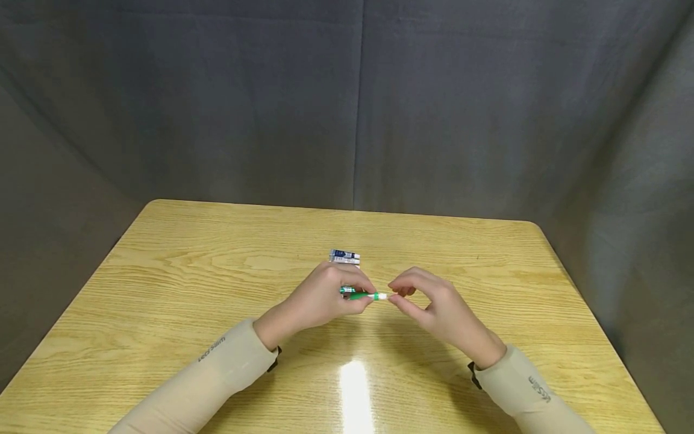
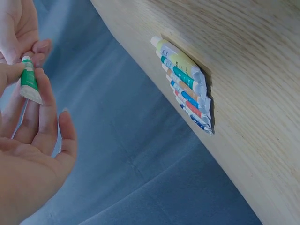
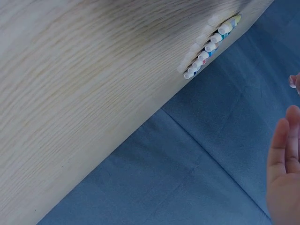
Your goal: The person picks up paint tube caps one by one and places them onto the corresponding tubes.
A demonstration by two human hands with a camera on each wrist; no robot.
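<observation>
Between thumb and fingertips, my left hand (image 1: 322, 295) pinches a small green paint tube (image 1: 359, 296), its white cap (image 1: 382, 296) towards the right. The left wrist view shows the same tube (image 2: 29, 79) from its flat crimped end, with the other fingers spread below it. My right hand (image 1: 447, 307) is at the cap end, thumb tip right by the cap and a gap between thumb and forefinger. Only part of my right hand (image 3: 286, 187) shows at the edge of the right wrist view.
A row of several paint tubes (image 2: 185, 79) lies side by side on the wooden table (image 1: 217, 259), white caps all one way. In the head view my left hand hides most of them; a navy tube (image 1: 344, 254) shows at the far end. A grey curtain (image 1: 271, 120) hangs behind the table.
</observation>
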